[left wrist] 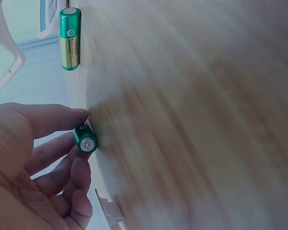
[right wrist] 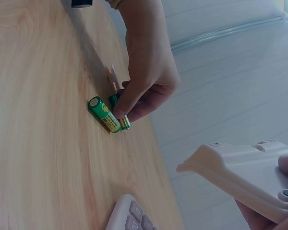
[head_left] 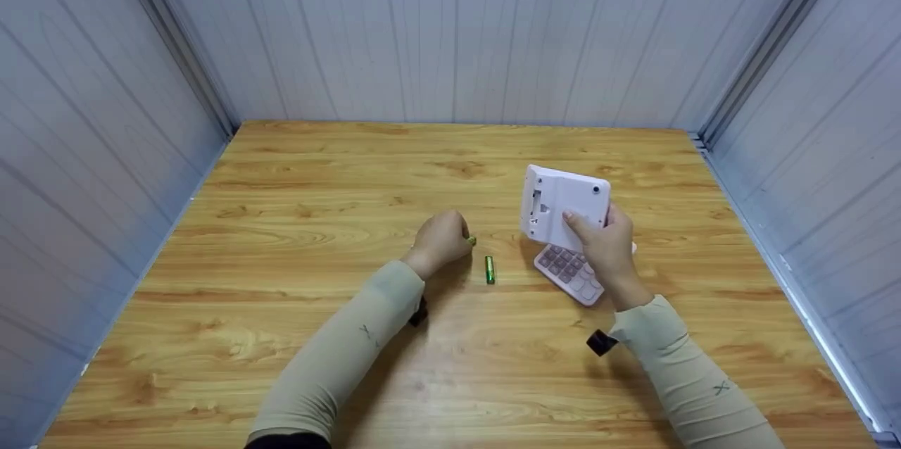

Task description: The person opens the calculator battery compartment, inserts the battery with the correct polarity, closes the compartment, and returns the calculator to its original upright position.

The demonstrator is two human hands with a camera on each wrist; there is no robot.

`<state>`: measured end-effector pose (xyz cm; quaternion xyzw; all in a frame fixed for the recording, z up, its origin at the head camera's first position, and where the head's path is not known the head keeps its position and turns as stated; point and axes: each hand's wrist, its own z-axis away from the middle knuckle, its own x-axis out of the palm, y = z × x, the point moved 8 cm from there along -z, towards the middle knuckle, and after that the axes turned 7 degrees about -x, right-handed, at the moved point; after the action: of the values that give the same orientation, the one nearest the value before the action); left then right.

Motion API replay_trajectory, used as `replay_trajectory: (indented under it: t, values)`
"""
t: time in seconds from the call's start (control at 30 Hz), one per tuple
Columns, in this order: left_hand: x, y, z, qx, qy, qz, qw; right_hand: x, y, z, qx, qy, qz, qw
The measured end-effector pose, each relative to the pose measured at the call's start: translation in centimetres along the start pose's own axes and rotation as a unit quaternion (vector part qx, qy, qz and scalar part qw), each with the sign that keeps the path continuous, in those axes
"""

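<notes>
My left hand [head_left: 442, 236] pinches a green AA-type battery [left wrist: 88, 141] between thumb and fingers, low at the tabletop. A second green and gold battery [head_left: 490, 270] lies on the table just right of that hand. On the right side, my right hand [head_left: 607, 241] grips a white device [head_left: 574, 199], thumb across its back. This back faces up and shows an uncovered battery slot [head_left: 537, 201] along the left side. Below the device lies a pale pink calculator [head_left: 569, 276] with rounded keys, partly hidden by device and hand.
A small pale flat piece [left wrist: 109, 211] lies on the table beyond the left hand. The wood-look tabletop [head_left: 317, 174] meets panelled walls [head_left: 457, 34] at the back and both sides. Black wrist mounts [head_left: 602, 343] stick out under the forearms.
</notes>
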<state>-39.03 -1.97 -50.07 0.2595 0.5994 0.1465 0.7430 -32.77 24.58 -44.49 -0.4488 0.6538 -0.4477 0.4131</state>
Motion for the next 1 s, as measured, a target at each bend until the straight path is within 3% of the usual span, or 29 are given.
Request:
replay_trajectory:
  t: [0.6,1.0]
  values:
    - [-1.7,0.6,1.0,0.001,0.021,0.116,0.993,-0.1,-0.1,0.1,0.005,-0.012,0.012,1.0]
    - [-2.4,1.4,1.4,0.027,0.04,0.188,0.9809,-0.2,0.3,0.0,0.006,-0.003,0.014,1.0]
